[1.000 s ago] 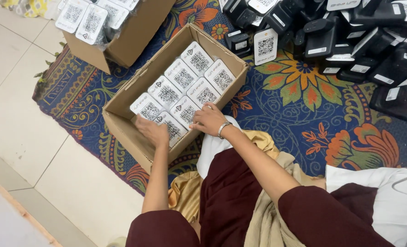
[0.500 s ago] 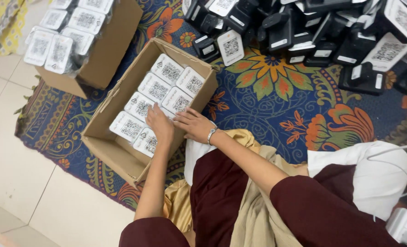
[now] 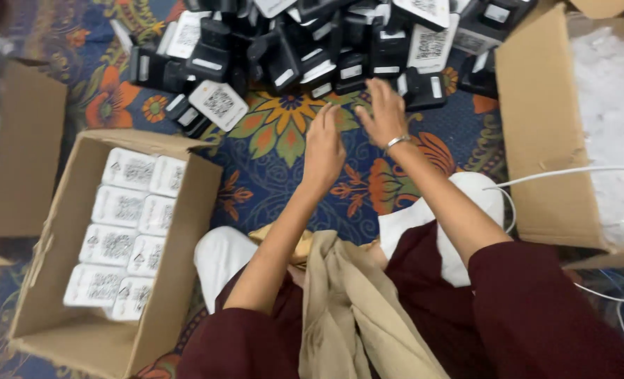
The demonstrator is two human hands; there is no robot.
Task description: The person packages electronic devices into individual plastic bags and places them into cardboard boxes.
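Far-left box (image 3: 17,154): brown cardboard, cut off by the frame edge, standing on the patterned carpet; a few white pieces visible at its top-left corner.
Open carton (image 3: 186,231): cardboard, flaps up, resting on the carpet to the left of the knees; well apart from both hands.
White packs (image 3: 126,228): laid flat in two columns inside the open carton, each with a square black code on its face; bare cardboard floor showing at the carton's near end.
Carpet (image 3: 284,130): dark blue with orange, yellow and green flowers, under everything.
Left hand (image 3: 324,144): stretched forward over the carpet, fingers straight and together, palm down, holding nothing; fingertips just short of the heap.
Black devices (image 3: 312,49): loose heap of small black units across the top of the view, several with white code labels or white stickers; one white-faced unit (image 3: 218,104) lying at the heap's near-left edge.
Right hand (image 3: 382,112): fingers spread wide, empty, reaching the near edge of the heap; contact with a black unit not clear through motion blur. Metal bracelet (image 3: 397,142) on the wrist.
Sleeves: dark maroon on both arms; beige cloth (image 3: 354,309) over the lap.
Right box (image 3: 543,140): large cardboard, open, holding clear crinkled plastic (image 3: 614,119); a white cable (image 3: 572,172) running across its side.
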